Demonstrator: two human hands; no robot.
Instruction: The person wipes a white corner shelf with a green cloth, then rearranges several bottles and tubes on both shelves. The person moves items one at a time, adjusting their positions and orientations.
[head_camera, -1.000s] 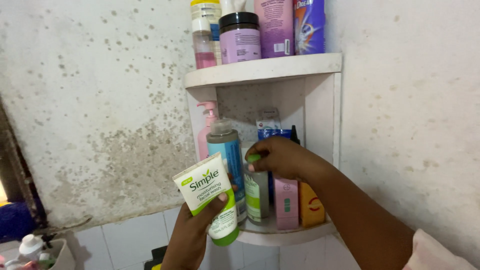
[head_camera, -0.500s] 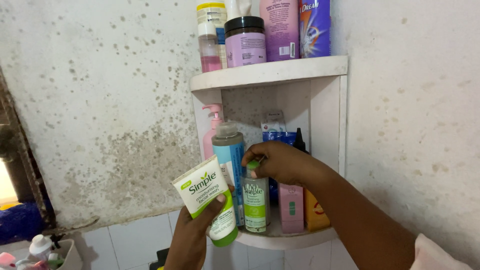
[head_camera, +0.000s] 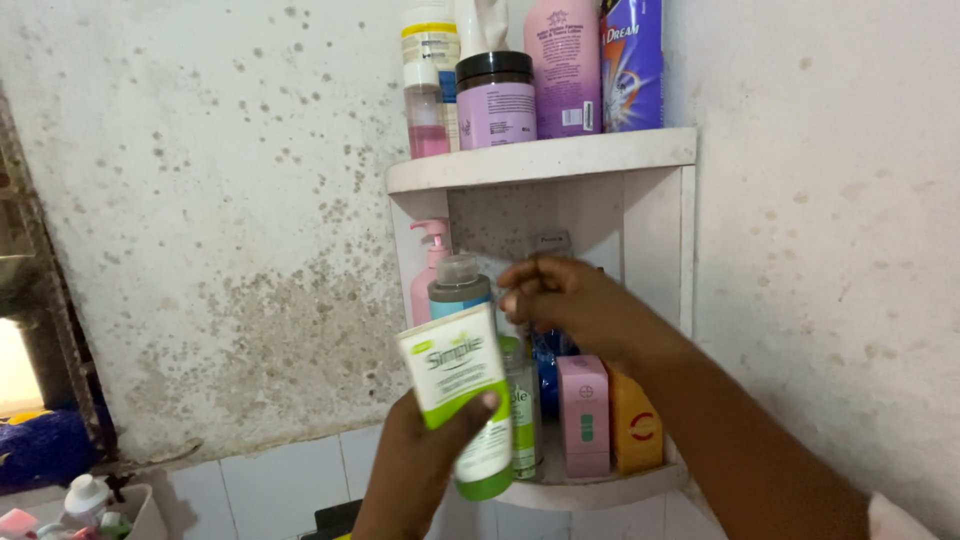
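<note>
My left hand (head_camera: 425, 465) grips the white-green tube (head_camera: 462, 392); right hand (head_camera: 565, 300), fingers seemingly loosely curled and empty, should descend squarely onto the green-capped bottle (head_camera: 520, 405).

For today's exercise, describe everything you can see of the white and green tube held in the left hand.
The tube is a soft-looking squeeze tube, seemingly plastic, mostly white with a bright green band across its flat crimped top and a rounded green cap at the bottom. It stands cap down, tilted slightly, its printed front facing the camera. The left hand grips its lower half from below, thumb across the front. It is held in front of the lower corner shelf, hiding part of a blue bottle and a clear green-labelled bottle behind it.
</note>
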